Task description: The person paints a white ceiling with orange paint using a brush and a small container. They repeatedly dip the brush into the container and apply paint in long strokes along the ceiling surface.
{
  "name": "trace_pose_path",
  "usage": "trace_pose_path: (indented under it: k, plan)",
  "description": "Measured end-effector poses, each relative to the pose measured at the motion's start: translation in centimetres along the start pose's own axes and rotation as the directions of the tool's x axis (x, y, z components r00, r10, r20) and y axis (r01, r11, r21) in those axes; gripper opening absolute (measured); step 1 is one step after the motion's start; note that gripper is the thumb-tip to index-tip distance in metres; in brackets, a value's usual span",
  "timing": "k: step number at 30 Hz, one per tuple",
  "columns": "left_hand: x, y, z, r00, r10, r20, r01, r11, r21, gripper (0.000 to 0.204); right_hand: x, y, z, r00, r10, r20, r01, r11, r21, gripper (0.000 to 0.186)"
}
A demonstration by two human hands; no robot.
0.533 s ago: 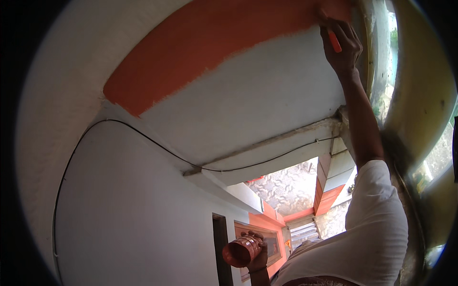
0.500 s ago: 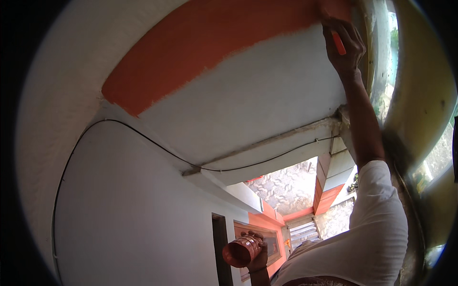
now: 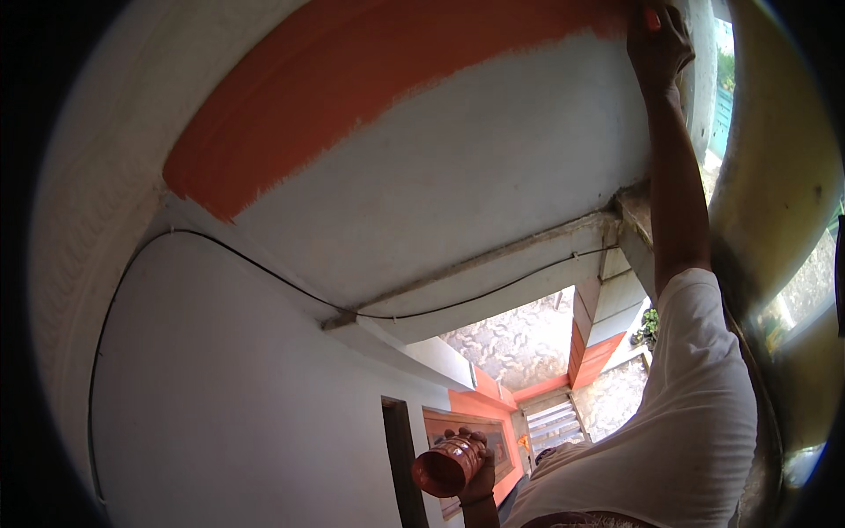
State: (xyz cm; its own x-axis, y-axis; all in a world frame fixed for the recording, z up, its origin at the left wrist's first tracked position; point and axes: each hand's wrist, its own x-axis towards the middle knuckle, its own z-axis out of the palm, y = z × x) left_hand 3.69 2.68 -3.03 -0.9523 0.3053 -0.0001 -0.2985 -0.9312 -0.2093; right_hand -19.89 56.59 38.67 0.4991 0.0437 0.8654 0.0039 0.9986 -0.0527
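Note:
My right hand is raised at the top right, at the end of an outstretched arm in a white sleeve. It is closed on a paintbrush, of which only part of the orange handle shows; the bristles are hidden. Beside that hand, a broad band of orange paint runs along the upper part of a pale wall surface, with a ragged lower edge. Low in the view, my left hand is wrapped round a ribbed, paint-stained container, tilted so its mouth shows. What is inside cannot be made out clearly.
A dark cable runs along the wall and a ledge. A curved yellowish surface stands close to my right arm. Below are a wooden-framed panel, steps and patterned paving.
My right hand has moved up and to the right with the brush, near the end of the orange band. The view has shifted slightly. My left hand still holds the container.

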Motion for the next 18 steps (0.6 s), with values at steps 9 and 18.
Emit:
trace_pose_path:
  k: [9, 18]
  plan:
    - [0.4, -0.1, 1.1, 0.997, -0.013, -0.071, 0.015, 1.0, 0.022, 0.05, 1.0, -0.2, -0.8, 0.996, 0.042, 0.076, -0.051, 0.991, 0.122, 0.012]
    - [-0.1, 0.5, 0.3, 0.998, 0.002, -0.066, -0.002, 1.0, 0.007, 0.052, -2.5, 2.0, -1.9, 0.987, 0.072, 0.144, -0.055, 0.992, -0.117, 0.012]
